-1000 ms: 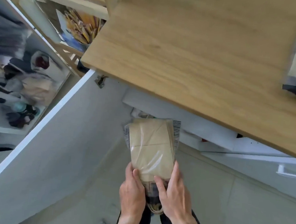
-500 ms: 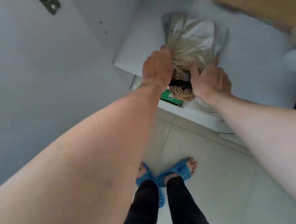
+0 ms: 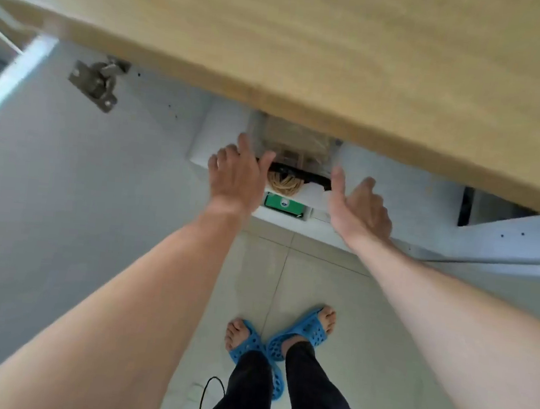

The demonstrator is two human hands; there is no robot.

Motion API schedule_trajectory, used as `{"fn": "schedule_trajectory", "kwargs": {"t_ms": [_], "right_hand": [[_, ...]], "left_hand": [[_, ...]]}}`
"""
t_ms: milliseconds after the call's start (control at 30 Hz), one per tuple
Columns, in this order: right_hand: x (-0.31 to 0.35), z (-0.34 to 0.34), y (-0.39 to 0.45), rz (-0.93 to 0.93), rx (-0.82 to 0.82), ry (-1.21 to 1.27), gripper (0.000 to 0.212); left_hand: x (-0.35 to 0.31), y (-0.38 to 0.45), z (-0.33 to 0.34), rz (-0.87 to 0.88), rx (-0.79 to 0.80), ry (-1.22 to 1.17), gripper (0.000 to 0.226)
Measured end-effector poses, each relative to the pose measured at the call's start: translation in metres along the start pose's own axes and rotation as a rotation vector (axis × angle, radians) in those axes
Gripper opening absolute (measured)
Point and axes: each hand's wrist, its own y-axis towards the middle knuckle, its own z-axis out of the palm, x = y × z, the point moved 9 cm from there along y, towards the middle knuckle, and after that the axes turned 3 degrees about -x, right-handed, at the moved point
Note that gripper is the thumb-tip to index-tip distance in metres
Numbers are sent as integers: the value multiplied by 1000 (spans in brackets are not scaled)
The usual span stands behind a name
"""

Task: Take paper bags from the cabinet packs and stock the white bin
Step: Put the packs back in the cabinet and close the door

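Pack of paper bags (image 3: 295, 147): on cabinet shelf, film-wrapped, likely light, slippery | left hand (image 3: 236, 176): fingers touching its corner | right hand (image 3: 359, 206): fingers spread, empty | grip: both side edges

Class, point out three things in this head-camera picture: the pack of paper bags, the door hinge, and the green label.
pack of paper bags (image 3: 296, 142), head view, plastic-wrapped front.
door hinge (image 3: 96, 83), head view, metal body.
green label (image 3: 283, 203), head view, its middle.
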Motion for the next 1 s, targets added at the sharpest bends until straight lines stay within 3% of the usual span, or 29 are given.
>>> {"fn": "schedule_trajectory", "kwargs": {"t_ms": [100, 233, 333, 433, 600, 667, 800, 900, 1000], "right_hand": [[-26, -31, -46, -31, -21, -54, 61], [-28, -117, -110, -259, -215, 73, 10], [-22, -175, -154, -436, -272, 211, 11], [-26, -239, -159, -482, -416, 202, 15], [-63, -330, -117, -321, -658, 217, 23], [-79, -357, -92, -278, -712, 260, 22], [-119, -401, -26, -92, -782, 272, 11], [-157, -404, 24, 220, -599, 114, 41], [-179, -390, 34, 444, -483, 174, 61]], "left_hand": [[-6, -44, -39, 103, 43, 85, 49], [-41, -99, -119, 279, 81, -96, 22], [-94, -134, -156, 652, 125, -104, 19], [-167, -145, -189, 963, 120, -87, 24], [-274, -134, -239, 1168, 17, -265, 30], [-306, -109, -243, 1075, -3, -299, 31], [-352, -54, -232, 641, -21, -313, 16], [-372, -19, -232, 238, -2, -494, 27], [-400, -11, -211, 99, 39, -500, 34]]}}
